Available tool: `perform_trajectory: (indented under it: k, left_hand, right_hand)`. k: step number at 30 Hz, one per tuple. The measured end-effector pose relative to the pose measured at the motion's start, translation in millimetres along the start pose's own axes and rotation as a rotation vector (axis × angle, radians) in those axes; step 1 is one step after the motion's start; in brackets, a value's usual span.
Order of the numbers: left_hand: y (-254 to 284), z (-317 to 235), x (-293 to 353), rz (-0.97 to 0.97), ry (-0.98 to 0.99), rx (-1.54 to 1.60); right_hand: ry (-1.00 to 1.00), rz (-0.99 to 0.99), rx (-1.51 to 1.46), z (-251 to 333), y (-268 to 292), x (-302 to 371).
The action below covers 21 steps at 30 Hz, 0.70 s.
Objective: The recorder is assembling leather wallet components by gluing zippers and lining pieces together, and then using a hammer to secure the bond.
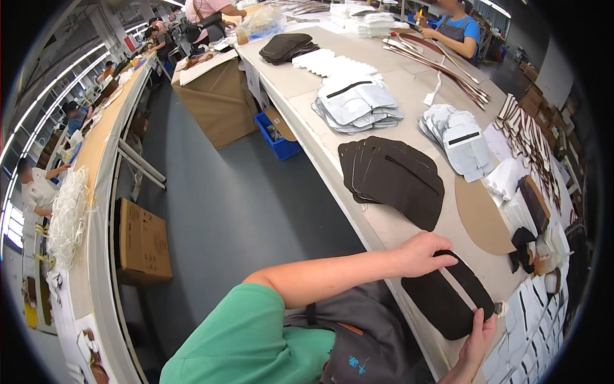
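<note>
I see the left hand point(427, 255) and right hand point(478, 336) apart, gripping opposite ends of the black piece point(436, 299) at the edge of the surface point(380, 229). A dark stack point(396, 182) sits just beyond the left hand, a tan sheet point(481, 221) beside it. White stacks point(355, 105) lie farther up; striped white pieces point(527, 320) crowd the right.

A head-worn fisheye camera looks steeply down and forward from above, the hands point(422, 255) close by at lower right. The tabletop point(294, 83) stretches away toward the top, the floor point(243, 198) spreads left of center, and the wide view bends straight lines near its edges.
</note>
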<state>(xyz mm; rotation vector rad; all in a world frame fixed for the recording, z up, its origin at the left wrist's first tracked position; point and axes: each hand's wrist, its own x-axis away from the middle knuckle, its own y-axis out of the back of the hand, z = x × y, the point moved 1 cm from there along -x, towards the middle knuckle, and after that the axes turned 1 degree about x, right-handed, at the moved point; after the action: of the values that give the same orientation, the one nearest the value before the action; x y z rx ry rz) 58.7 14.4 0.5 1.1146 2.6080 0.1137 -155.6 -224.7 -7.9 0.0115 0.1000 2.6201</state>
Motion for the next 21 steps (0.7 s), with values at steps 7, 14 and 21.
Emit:
perform_trajectory:
  k: [7, 14, 21]
  left_hand:
    - [-4, 32, -9, 0.019, 0.011, 0.027]
    - [-7, 29, -4, 0.004, 0.001, -0.01]
    - [-2, 22, 0, 0.0, 0.025, 0.019]
  right_hand:
    - [-0.052, -0.013, 0.101, -18, 16, -20]
    - [0.013, 0.019, 0.205, -28, 10, -24]
    - [0.032, 0.02, 0.227, -37, 18, -24]
